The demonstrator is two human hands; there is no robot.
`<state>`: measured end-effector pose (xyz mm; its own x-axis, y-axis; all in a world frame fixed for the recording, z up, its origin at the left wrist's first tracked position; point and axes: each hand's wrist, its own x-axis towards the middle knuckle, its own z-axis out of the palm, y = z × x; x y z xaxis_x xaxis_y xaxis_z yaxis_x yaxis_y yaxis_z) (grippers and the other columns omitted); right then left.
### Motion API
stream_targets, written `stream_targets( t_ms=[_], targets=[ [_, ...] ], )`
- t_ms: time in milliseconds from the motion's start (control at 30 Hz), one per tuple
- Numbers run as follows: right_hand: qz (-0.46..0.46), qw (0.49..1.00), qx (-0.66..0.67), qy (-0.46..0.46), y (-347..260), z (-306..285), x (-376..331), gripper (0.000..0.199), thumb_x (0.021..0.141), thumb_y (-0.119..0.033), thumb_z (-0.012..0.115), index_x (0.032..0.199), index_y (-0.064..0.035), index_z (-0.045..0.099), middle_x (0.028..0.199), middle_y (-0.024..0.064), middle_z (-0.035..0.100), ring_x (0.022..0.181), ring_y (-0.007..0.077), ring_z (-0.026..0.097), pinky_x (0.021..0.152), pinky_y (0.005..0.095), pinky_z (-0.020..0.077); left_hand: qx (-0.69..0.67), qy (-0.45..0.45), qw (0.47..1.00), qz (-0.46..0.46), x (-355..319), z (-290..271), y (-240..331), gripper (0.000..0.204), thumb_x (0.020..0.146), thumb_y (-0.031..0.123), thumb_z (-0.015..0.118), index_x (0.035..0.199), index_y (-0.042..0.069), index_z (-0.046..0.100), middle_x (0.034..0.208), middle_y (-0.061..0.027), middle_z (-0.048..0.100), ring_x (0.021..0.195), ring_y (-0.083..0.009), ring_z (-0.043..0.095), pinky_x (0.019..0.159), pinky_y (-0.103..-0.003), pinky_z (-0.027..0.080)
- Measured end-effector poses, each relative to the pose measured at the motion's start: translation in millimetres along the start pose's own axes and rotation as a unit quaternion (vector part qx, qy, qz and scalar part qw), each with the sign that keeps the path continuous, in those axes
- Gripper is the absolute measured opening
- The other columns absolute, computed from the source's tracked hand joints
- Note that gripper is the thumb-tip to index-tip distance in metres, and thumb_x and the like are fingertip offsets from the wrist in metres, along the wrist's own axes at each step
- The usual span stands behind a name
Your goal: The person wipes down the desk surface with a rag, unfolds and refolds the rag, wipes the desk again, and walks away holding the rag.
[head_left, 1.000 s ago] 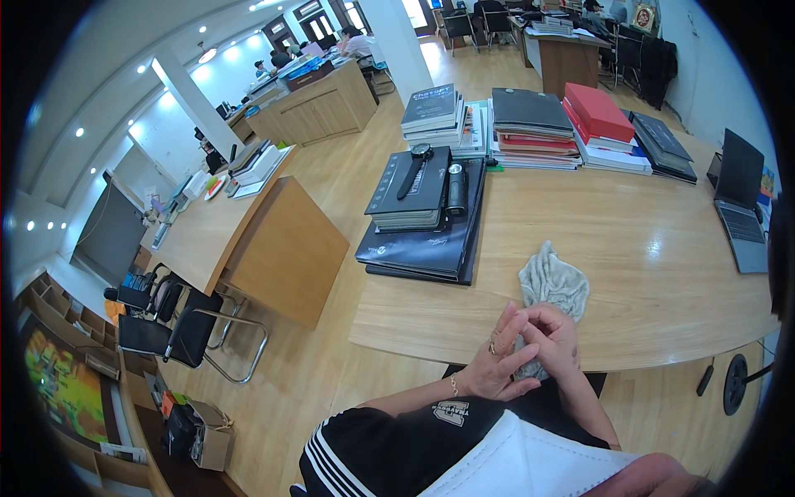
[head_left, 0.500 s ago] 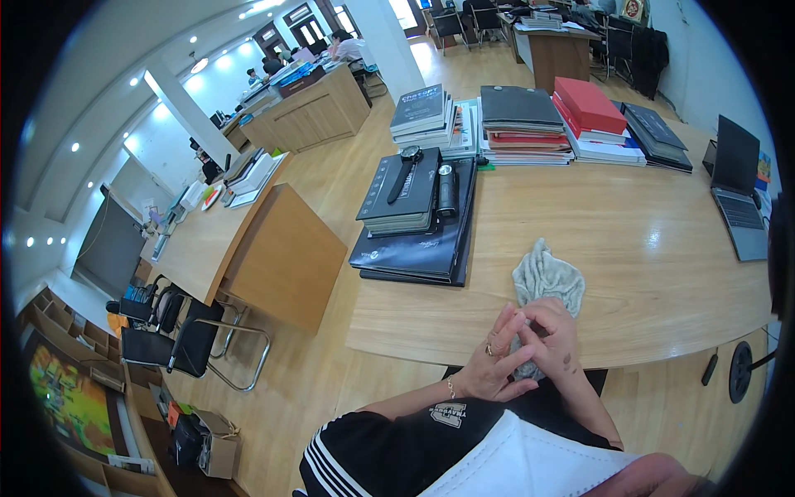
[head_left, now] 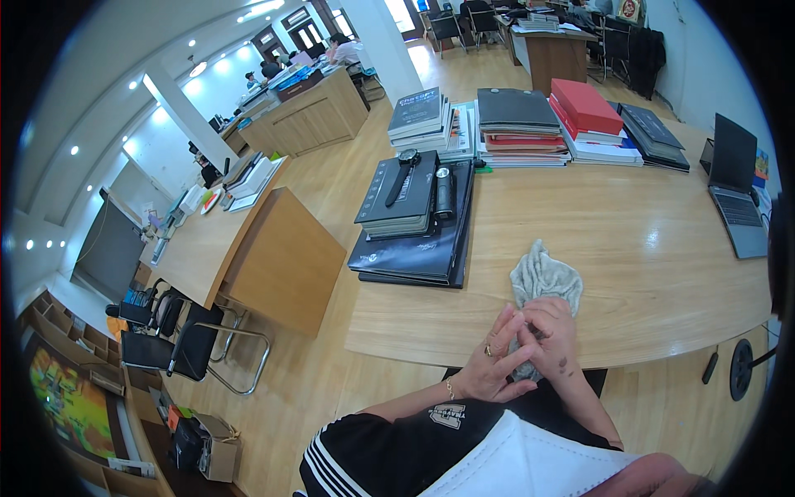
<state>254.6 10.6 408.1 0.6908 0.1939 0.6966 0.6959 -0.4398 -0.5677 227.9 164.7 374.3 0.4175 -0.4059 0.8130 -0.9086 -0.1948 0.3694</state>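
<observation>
One left hand (head_left: 494, 367), one right hand (head_left: 553, 335), one grey cloth (head_left: 546, 276), one watch (head_left: 401, 180), one laptop (head_left: 736, 178). Cloth partly on desk (head_left: 638, 290), lower part between hands. Both slanting inward, meeting near desk edge. Left fingers slightly spread, touching bent right fingers; impossible to tell whether clenched on cloth.

Shared office, wooden desks (head_left: 621, 215), open laptop (head_left: 737, 199), folder stacks (head_left: 520, 124), black chairs (head_left: 192, 335)
</observation>
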Motion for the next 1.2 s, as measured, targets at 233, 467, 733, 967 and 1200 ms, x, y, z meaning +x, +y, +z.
stream_targets(
  t_ms=[233, 467, 733, 967, 1200],
  targets=[
    [0.019, 0.999, 0.029, -0.010, 2, -1, -2, 0.017, 0.070, -0.009, 0.073, 0.086, -0.0076, 0.066, 0.090, 0.0084, 0.065, 0.091, 0.0291, 0.060, 0.083, 0.0401, 0.0419, -0.008, 0.003, 1.000, -0.004, -1, 1, -1, 0.075, 0.084, 0.032, 0.072, 0.146, 0.016, 0.033, 0.153, -0.0255, 0.019, 0.140, -0.0509, 0.018, 0.112, -0.057, 0.021],
    [0.027, 0.999, 0.009, -0.038, 7, -8, -1, 0.023, 0.071, -0.012, 0.072, 0.091, -0.0063, 0.066, 0.097, 0.0104, 0.065, 0.097, 0.0308, 0.059, 0.086, 0.0410, 0.0419, 0.001, 0.001, 1.000, -0.013, 4, -2, 1, 0.072, 0.085, 0.032, 0.071, 0.144, 0.012, 0.035, 0.152, -0.0261, 0.022, 0.139, -0.0510, 0.020, 0.111, -0.056, 0.021],
    [0.069, 0.985, -0.109, -0.118, 6, -25, -2, 0.040, 0.075, -0.019, 0.072, 0.110, -0.0037, 0.063, 0.118, 0.0159, 0.058, 0.111, 0.0341, 0.052, 0.093, 0.0438, 0.0400, 0.067, -0.016, 0.993, -0.094, 8, -6, 5, 0.061, 0.084, 0.027, 0.070, 0.135, 0.004, 0.046, 0.146, -0.0243, 0.036, 0.136, -0.0479, 0.030, 0.110, -0.051, 0.028],
    [0.098, 0.976, -0.171, -0.091, 13, -40, -4, 0.042, 0.075, -0.020, 0.072, 0.111, -0.0026, 0.063, 0.118, 0.0170, 0.058, 0.111, 0.0353, 0.053, 0.093, 0.0437, 0.0407, 0.099, -0.025, 0.986, -0.129, 11, -8, 3, 0.057, 0.083, 0.023, 0.069, 0.133, 0.005, 0.049, 0.144, -0.0219, 0.039, 0.134, -0.0450, 0.034, 0.108, -0.049, 0.030],
    [0.137, 0.978, -0.133, -0.089, 34, -62, -18, 0.034, 0.076, -0.015, 0.070, 0.107, -0.0033, 0.065, 0.114, 0.0157, 0.061, 0.108, 0.0348, 0.054, 0.092, 0.0426, 0.0420, 0.205, -0.172, 0.945, -0.187, 35, -32, 1, 0.045, 0.085, 0.030, 0.065, 0.124, 0.008, 0.056, 0.134, -0.0206, 0.049, 0.130, -0.0431, 0.038, 0.109, -0.056, 0.022]
  ],
)
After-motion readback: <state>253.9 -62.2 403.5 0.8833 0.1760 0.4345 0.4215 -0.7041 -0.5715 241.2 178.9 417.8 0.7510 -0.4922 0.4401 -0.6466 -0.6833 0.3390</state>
